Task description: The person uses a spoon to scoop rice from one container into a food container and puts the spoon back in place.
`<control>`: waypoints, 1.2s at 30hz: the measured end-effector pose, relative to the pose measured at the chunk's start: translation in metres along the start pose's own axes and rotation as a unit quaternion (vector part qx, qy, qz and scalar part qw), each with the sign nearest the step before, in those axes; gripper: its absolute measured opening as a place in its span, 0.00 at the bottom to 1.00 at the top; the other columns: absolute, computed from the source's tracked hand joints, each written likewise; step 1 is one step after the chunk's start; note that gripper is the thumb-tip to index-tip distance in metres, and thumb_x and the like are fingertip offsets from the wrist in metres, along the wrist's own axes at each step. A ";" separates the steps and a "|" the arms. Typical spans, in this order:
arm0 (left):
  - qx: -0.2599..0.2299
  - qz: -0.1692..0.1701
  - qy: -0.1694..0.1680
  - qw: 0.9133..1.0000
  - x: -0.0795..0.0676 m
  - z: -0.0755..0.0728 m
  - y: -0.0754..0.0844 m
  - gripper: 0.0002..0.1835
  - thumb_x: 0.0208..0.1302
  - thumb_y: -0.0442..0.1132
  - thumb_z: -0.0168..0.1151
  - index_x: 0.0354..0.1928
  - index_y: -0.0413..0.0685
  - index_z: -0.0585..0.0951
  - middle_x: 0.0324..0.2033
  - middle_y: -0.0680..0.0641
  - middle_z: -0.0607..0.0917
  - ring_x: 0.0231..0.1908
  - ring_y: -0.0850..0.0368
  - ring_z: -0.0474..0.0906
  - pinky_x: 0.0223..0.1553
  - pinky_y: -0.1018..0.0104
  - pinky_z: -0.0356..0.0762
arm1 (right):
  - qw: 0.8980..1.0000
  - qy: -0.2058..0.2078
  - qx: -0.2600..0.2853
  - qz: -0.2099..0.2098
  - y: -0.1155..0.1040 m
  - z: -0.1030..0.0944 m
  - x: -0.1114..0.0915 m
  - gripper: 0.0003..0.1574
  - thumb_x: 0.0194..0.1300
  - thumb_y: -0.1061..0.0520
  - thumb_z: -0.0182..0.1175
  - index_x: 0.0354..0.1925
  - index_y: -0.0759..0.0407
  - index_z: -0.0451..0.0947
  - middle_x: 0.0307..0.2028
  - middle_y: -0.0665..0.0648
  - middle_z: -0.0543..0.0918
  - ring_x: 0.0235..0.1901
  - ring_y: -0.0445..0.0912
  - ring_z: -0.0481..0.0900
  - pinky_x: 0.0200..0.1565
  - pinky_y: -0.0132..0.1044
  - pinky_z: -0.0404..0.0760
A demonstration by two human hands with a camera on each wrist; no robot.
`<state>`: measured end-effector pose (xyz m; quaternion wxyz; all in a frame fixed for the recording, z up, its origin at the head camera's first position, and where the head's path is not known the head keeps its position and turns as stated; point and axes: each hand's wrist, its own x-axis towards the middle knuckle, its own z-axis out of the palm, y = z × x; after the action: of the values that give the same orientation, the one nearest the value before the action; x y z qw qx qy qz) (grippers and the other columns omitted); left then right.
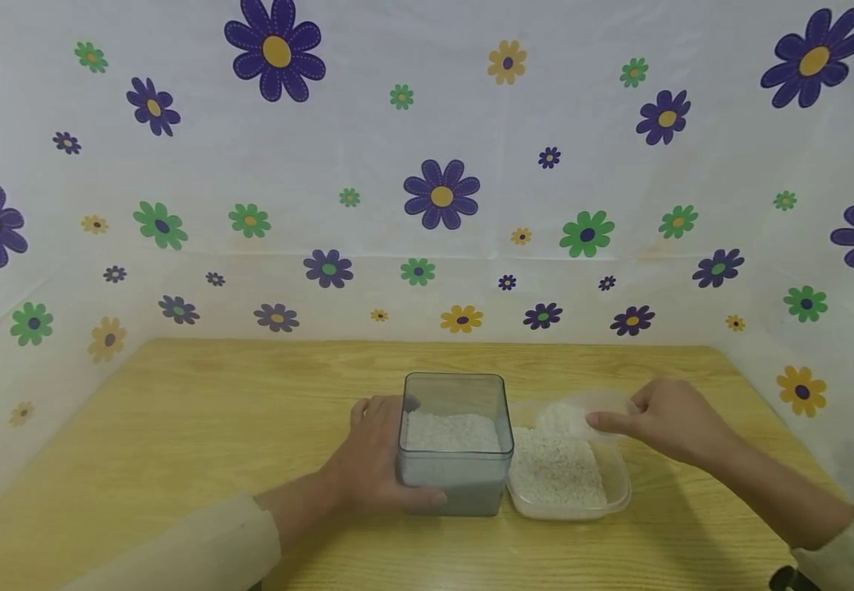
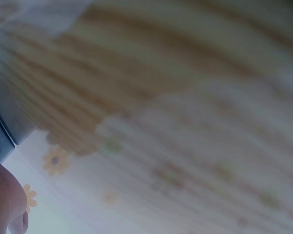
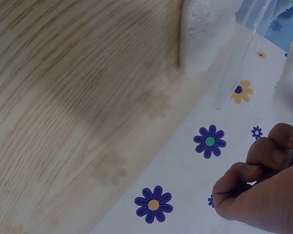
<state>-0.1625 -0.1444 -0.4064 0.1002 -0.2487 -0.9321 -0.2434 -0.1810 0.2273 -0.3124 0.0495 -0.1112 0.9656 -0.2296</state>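
My left hand grips the left side of a square grey see-through container, the thumb across its front and the fingers behind. White grains partly fill it. Close on its right stands a low clear plastic tub with speckled white grains heaped toward its left. Over the tub's far side, my right hand pinches the edge of a shallow translucent vessel with white grains in it. In the left wrist view only part of the left hand and a container corner show.
Both containers stand on a wood-grain table. A white cloth with purple, green and orange flowers hangs behind it and at both sides. A dark object shows beside the right sleeve at the lower edge.
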 end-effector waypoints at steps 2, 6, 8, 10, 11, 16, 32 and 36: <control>-0.002 -0.002 -0.002 1.000 0.000 0.000 0.000 0.59 0.40 0.76 0.67 0.66 0.44 0.61 0.57 0.46 0.73 0.59 0.52 0.65 0.64 0.41 0.51 | 1.000 0.002 -0.011 -0.007 0.003 0.001 0.001 0.41 0.58 0.30 0.65 0.10 0.50 0.56 0.11 0.44 0.56 0.16 0.40 0.53 0.22 0.32 0.57; -0.004 -0.005 -0.004 1.000 0.000 -0.001 0.001 0.59 0.40 0.76 0.68 0.66 0.45 0.61 0.57 0.47 0.73 0.59 0.51 0.65 0.64 0.41 0.51 | 0.999 0.007 -0.039 -0.014 0.006 0.005 0.003 0.40 0.58 0.30 0.65 0.10 0.50 0.57 0.11 0.44 0.57 0.16 0.40 0.54 0.22 0.33 0.58; -0.005 -0.005 -0.004 1.000 0.000 -0.001 0.000 0.58 0.40 0.76 0.68 0.66 0.45 0.61 0.57 0.47 0.73 0.59 0.51 0.65 0.64 0.41 0.51 | 0.999 0.008 -0.051 -0.014 0.006 0.007 0.004 0.40 0.58 0.30 0.65 0.10 0.50 0.57 0.12 0.44 0.57 0.16 0.40 0.54 0.23 0.33 0.58; -0.004 -0.005 -0.003 1.000 0.000 0.000 0.000 0.58 0.40 0.76 0.68 0.66 0.45 0.62 0.56 0.47 0.73 0.59 0.52 0.65 0.64 0.42 0.51 | 0.998 0.008 -0.060 -0.014 0.006 0.009 0.004 0.40 0.58 0.30 0.66 0.10 0.50 0.58 0.12 0.45 0.57 0.16 0.40 0.55 0.23 0.33 0.58; -0.003 -0.003 -0.002 1.000 0.000 0.000 0.000 0.58 0.40 0.76 0.68 0.66 0.45 0.62 0.56 0.47 0.73 0.59 0.52 0.65 0.63 0.42 0.51 | 0.998 0.008 -0.063 -0.015 0.006 0.010 0.004 0.40 0.58 0.31 0.66 0.10 0.50 0.58 0.12 0.45 0.58 0.16 0.40 0.55 0.23 0.33 0.58; -0.003 0.000 0.000 1.000 0.000 0.000 -0.001 0.58 0.40 0.76 0.67 0.65 0.45 0.62 0.56 0.47 0.73 0.58 0.52 0.65 0.63 0.42 0.51 | 0.996 0.017 -0.083 -0.033 0.006 0.014 0.004 0.39 0.59 0.33 0.66 0.09 0.50 0.59 0.11 0.44 0.57 0.17 0.40 0.55 0.23 0.34 0.58; -0.005 0.001 0.003 1.000 0.000 0.002 -0.002 0.57 0.40 0.77 0.67 0.65 0.46 0.62 0.55 0.48 0.73 0.57 0.53 0.65 0.63 0.43 0.51 | 0.978 0.076 -0.175 -0.083 0.011 0.015 0.003 0.36 0.62 0.40 0.66 0.08 0.51 0.62 0.11 0.45 0.59 0.19 0.42 0.59 0.26 0.35 0.58; -0.003 0.004 0.005 1.000 0.000 0.002 -0.002 0.57 0.40 0.76 0.67 0.65 0.45 0.62 0.55 0.48 0.73 0.58 0.52 0.65 0.63 0.43 0.52 | 0.969 0.102 -0.199 -0.103 0.012 0.015 0.003 0.36 0.62 0.42 0.66 0.07 0.51 0.62 0.10 0.45 0.59 0.20 0.43 0.60 0.28 0.36 0.59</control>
<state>-0.1639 -0.1452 -0.4089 0.1052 -0.2512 -0.9298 -0.2475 -0.1842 0.2302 -0.3308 -0.0962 -0.1937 0.9752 -0.0471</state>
